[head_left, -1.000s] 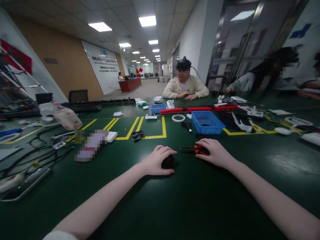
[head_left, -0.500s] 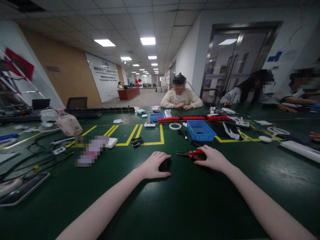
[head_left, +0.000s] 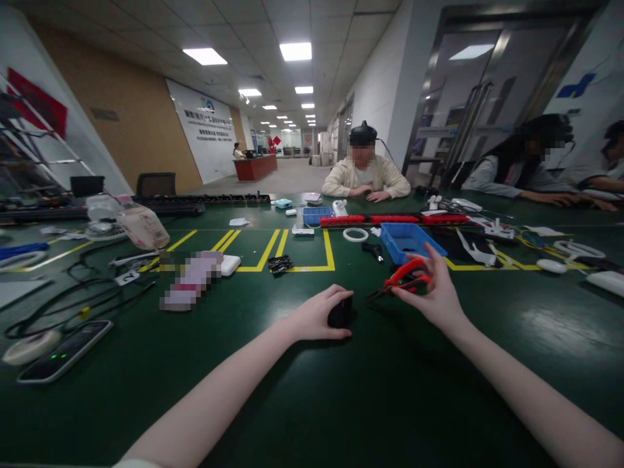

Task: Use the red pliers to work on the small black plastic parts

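My left hand point(head_left: 324, 315) is closed around a small black object point(head_left: 340, 313) at the table's middle; its kind cannot be made out. To the right, my right hand point(head_left: 436, 289) grips red-handled pliers point(head_left: 407, 275) by the handles. The pliers are raised and tilted, their dark jaws pointing down and left toward the black object, a short gap apart from it. Behind the right hand stands a blue plastic bin point(head_left: 407, 240). A small black part point(head_left: 373, 251) lies just left of the bin, and a bundle of black pieces point(head_left: 280, 264) lies farther left.
The green table point(head_left: 292, 403) bears yellow tape lines. A white ring point(head_left: 355, 234) and a long red strip point(head_left: 390, 220) lie toward the back. On the left are black cables point(head_left: 63, 305), a bottle point(head_left: 141, 224) and a phone-like device point(head_left: 65, 354). A person point(head_left: 365, 175) sits opposite.
My right hand has lifted the pliers off the table and tilted their jaws downward. The left hand still holds the black object. The whole view has shifted slightly.
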`<state>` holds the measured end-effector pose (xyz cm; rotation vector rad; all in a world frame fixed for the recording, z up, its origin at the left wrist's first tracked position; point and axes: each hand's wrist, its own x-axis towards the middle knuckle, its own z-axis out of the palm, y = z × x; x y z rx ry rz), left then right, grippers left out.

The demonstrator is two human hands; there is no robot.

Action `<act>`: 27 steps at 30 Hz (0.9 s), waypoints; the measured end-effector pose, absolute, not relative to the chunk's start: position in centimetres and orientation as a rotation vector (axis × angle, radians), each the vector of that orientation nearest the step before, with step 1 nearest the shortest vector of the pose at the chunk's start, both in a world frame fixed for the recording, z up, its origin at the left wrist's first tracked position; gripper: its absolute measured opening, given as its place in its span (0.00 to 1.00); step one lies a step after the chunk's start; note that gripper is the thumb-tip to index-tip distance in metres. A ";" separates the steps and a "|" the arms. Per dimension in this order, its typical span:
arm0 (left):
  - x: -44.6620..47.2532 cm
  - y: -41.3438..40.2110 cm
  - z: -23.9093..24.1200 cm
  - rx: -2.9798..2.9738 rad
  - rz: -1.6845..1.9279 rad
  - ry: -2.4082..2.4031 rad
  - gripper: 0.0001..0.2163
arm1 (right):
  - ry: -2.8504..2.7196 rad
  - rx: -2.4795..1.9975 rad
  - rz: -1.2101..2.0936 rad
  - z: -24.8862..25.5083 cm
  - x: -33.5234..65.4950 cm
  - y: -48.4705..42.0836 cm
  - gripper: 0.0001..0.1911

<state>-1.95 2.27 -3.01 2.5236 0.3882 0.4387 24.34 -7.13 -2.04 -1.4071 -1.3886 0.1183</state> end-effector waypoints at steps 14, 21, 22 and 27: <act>-1.7 2.3 -3.1 2.182 0.311 0.488 0.32 | -0.790 -1.226 0.879 -1.8 21.4 -8.9 0.43; -1.6 2.2 -2.8 2.287 0.270 0.392 0.22 | -0.547 -1.315 1.011 -2.2 22.3 -8.7 0.19; -1.5 2.0 -2.8 2.302 0.276 0.392 0.23 | -0.556 -1.328 1.003 -2.3 22.4 -8.7 0.21; -0.8 1.3 -3.0 2.379 0.285 0.490 0.26 | -0.687 -1.348 0.899 -1.9 22.5 -8.9 0.31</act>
